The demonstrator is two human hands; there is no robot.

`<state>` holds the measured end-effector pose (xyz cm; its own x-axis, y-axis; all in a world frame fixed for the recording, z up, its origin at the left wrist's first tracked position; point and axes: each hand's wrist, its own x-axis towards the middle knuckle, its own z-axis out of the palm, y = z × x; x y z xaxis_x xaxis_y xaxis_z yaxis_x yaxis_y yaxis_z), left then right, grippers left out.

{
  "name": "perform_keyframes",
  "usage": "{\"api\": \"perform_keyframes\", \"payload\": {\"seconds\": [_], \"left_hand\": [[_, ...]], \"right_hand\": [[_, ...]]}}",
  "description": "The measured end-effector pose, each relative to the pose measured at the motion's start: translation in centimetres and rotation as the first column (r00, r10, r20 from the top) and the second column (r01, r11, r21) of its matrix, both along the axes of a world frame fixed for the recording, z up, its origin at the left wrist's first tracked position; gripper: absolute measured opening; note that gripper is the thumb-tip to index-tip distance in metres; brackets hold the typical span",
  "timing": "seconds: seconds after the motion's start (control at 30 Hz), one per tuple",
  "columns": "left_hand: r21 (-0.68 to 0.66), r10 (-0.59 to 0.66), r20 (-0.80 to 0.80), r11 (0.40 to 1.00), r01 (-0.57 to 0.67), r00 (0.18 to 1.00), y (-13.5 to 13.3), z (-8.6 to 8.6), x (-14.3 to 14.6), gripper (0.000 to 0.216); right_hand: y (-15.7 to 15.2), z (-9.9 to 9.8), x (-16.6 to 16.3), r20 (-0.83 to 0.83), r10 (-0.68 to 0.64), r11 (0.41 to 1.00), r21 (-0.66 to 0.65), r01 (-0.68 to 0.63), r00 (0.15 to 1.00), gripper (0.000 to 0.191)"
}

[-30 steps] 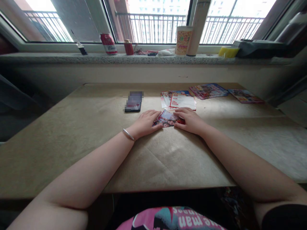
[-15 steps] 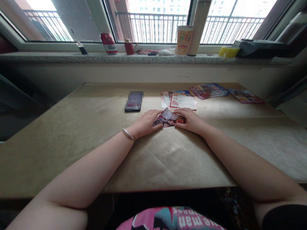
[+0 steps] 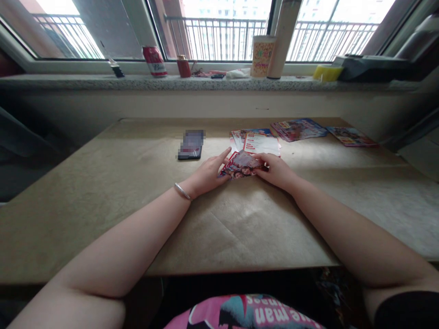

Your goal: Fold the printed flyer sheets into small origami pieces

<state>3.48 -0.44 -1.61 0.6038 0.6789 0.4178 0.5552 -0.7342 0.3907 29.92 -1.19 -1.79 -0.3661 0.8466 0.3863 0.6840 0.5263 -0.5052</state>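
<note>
Lifted now, the leaflet [image 3: 242, 165] tilts off the table [image 3: 103, 183]. Fingers of the left hand [image 3: 206, 174] and right hand [image 3: 278, 171] pinch its sides.

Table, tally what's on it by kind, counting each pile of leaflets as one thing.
Leaflet piles lying flat: 3 (near pile, middle pile, right pile)
Folded leaflet, between left hand and right hand: 1
Phone: 1
Total: 5
</note>
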Motion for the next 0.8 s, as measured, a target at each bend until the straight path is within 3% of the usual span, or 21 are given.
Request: {"api": "perform_keyframes", "payload": {"seconds": [0.23, 0.47, 0.6, 0.8], "left_hand": [[0.262, 0.052, -0.073, 0.964, -0.031, 0.996, 0.5, 0.5, -0.1, 0.018], [0.287, 0.037, -0.116, 0.958, -0.002, 0.993, 0.0, 0.9, -0.1, 0.025], [0.251, -0.034, -0.128, 0.966, 0.066, 0.991, -0.1, 1.1, 0.0, 0.028], [0.17, -0.006, -0.178, 0.985, 0.037, 0.984, 0.1, 0.6, 0.0, 0.026]], "right_hand": [[-0.2, 0.8, 0.5, 0.054, 0.081, 0.994, 0.066, -0.085, 0.995, 0.02], [-0.8, 2.0, 0.7, -0.034, 0.323, 0.946, 0.007, -0.323, 0.946, 0.028], [-0.5, 1.4, 0.5, -0.01, 0.245, 0.969, 0.015, -0.245, 0.969, 0.038], [0.0, 0.2, 0.2, 0.157, 0.207, 0.971, 0.087, -0.222, 0.966, 0.017]]}}
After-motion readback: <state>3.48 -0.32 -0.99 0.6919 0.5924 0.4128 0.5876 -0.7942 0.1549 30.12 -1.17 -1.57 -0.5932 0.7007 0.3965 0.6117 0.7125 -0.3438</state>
